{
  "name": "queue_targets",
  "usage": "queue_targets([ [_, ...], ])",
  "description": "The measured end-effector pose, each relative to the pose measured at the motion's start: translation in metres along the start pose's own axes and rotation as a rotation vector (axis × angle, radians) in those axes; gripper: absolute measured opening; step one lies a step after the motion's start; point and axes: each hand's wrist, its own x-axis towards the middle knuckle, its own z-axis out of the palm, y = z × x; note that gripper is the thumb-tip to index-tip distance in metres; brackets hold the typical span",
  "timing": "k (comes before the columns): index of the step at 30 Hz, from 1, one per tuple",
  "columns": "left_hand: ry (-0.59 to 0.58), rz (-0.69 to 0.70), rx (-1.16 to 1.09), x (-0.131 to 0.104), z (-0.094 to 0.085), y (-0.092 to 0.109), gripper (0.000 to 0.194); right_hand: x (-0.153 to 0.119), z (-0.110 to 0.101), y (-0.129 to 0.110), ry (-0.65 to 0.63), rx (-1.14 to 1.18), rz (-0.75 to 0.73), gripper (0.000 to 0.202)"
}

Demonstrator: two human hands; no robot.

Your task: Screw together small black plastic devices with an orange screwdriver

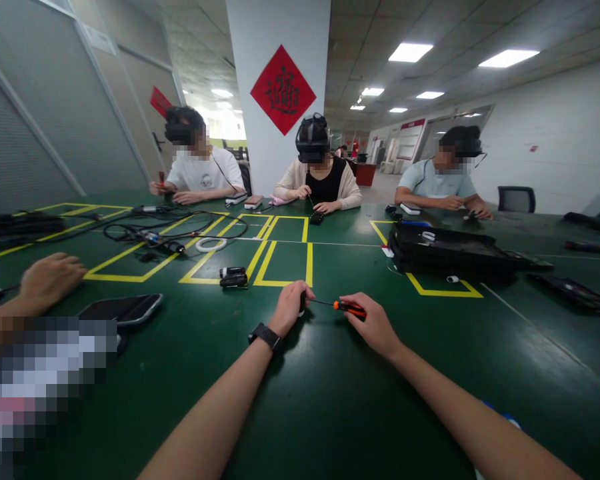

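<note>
Surface: 1 green table (300, 407), marked with yellow tape (310, 263), under and around our grip. Room: 1 white column (280, 23) with 1 red diamond sign (283, 90), beyond the grip; 3 seated people (207, 170) in headsets (313, 138), across the table from us.

Grip, right: our right hand (375, 323), fingers closed about the handle of 1 orange-and-black screwdriver (350, 309). Grip, left: our left hand (289, 310), pinching 1 small black part (302, 305), mostly hidden; 1 dark wristwatch (266, 338) on that wrist.

Position: the screwdriver lies between our 2 hands, shaft pointing left toward the black part; we cannot tell whether its tip touches. Beyond and left of the grip: black cylindrical items (233, 277).
</note>
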Motion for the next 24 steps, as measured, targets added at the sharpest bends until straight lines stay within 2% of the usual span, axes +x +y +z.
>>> queue_targets([
  [8, -0.084, -0.040, -0.054, 0.0032, 0.0020, -0.0066, 0.028, 0.0005, 0.0070, 0.0036, -0.076, -0.090, 0.025, 0.021],
  [17, -0.106, 0.023, 0.023, 0.0003, 0.0031, -0.0007, 0.036, 0.0013, 0.0052, 0.0084, -0.073, -0.063, 0.041, 0.016],
  [24, -0.087, 0.010, 0.087, -0.0023, 0.0042, 0.0003, 0.038, 0.0014, 0.0059, 0.0110, -0.068, -0.097, 0.063, 0.018],
])
